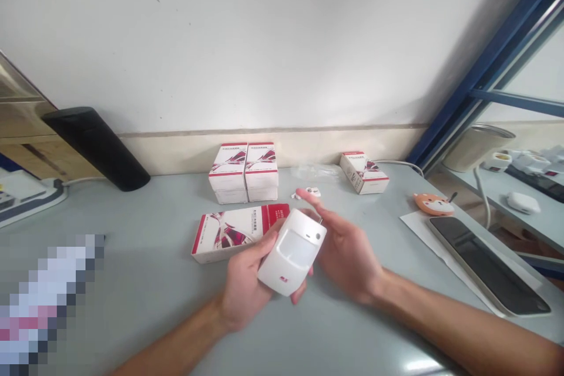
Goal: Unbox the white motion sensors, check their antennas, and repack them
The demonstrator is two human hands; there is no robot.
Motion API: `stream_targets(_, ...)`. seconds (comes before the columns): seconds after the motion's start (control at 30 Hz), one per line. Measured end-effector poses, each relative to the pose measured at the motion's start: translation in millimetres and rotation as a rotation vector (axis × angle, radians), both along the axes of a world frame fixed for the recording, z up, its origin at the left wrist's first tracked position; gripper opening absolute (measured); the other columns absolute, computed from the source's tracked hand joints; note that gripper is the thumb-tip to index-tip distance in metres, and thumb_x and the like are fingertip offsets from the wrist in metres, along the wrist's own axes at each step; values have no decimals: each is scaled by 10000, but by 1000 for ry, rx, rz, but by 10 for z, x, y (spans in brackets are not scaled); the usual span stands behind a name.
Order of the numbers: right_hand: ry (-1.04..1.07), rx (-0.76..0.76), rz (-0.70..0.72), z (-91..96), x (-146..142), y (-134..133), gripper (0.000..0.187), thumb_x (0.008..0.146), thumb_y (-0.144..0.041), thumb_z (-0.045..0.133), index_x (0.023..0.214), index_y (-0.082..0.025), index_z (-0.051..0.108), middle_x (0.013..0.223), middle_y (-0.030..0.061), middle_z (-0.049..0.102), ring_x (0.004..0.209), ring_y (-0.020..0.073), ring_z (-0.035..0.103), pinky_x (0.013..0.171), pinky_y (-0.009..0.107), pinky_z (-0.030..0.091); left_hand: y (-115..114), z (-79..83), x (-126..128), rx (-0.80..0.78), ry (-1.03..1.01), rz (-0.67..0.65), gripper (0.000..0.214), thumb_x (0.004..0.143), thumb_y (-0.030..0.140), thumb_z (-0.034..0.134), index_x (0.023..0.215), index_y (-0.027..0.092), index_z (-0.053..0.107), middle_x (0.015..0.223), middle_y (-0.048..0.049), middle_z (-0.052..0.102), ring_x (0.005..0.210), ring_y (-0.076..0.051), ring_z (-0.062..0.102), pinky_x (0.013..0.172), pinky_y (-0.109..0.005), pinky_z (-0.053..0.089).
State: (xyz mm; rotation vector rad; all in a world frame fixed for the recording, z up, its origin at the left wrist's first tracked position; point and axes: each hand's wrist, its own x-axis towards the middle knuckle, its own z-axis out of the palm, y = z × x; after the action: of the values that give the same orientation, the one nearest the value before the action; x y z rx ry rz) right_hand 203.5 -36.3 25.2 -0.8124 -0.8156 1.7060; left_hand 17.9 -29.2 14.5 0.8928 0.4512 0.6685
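Note:
A white motion sensor (292, 251) with a frosted window, a small round dot and a red logo rests in my left hand (249, 282), thumb along its edge and fingers underneath. Close against the sensor's right side is my right hand (348, 252), its fingers stretched out toward the upper left. Part of those fingers is hidden behind the sensor, so I cannot tell if they touch it. A thin metal piece sticks up at the sensor's top corner. Just behind my left hand lies an opened white and red box (229, 229), its red flap (278, 213) toward the sensor.
Two white-red boxes (244, 170) stand by the wall, with clear plastic (317, 173), small white parts (311, 192) and another box (365, 173) to their right. A phone (489, 267) lies on paper beside an orange animal-face item (434, 204). A black cylinder (103, 150) leans at left.

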Motion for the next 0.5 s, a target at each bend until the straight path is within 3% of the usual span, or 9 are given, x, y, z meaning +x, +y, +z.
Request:
stream_targets(0.07, -157, 126, -56, 14, 82, 48, 459, 1013, -473, 494, 1456, -390, 584, 1120, 50, 616, 846, 245, 588, 706, 420, 541, -2, 15, 13, 3, -30, -2, 505, 1084, 492, 335, 1237, 136, 659, 922, -127, 711, 645, -226, 639, 711, -390, 475)
stream_targets(0.13, -428, 349, -189, 35, 238, 162, 406, 1040, -478, 472, 1389, -352, 637, 1124, 62, 620, 975, 261, 591, 872, 451, 539, 1, 40, 22, -7, -85, 5, 507, 1084, 439, 322, 1213, 102, 678, 987, -164, 720, 724, -255, 665, 769, -418, 485)
stream_targets(0.27, -1263, 810, -515, -21, 615, 487, 373, 1039, -404, 521, 1377, -300, 641, 1258, 107, 625, 1153, 305, 583, 1078, 524, 468, 1, 87, 7, 0, -137, -16, 479, 1057, 348, 341, 1182, 60, 704, 1052, -189, 711, 821, -279, 674, 853, -447, 477)
stream_targets(0.37, -1716, 859, -586, -168, 814, 698, 412, 1034, -294, 495, 1419, -226, 623, 1408, 155, 619, 1343, 365, 520, 1133, 564, 436, -12, 100, -10, 36, -116, -39, 443, 1055, 348, 372, 1214, 91, 696, 995, -139, 692, 784, -245, 641, 829, -420, 470)
stream_targets(0.5, -1944, 877, -539, -368, 940, 855, 436, 988, -201, 551, 1417, -208, 631, 1461, 134, 641, 1489, 381, 421, 1222, 594, 337, -46, 113, -4, 65, -96, -51, 414, 1059, 411, 414, 1190, 131, 688, 933, -103, 659, 709, -203, 584, 738, -376, 446)
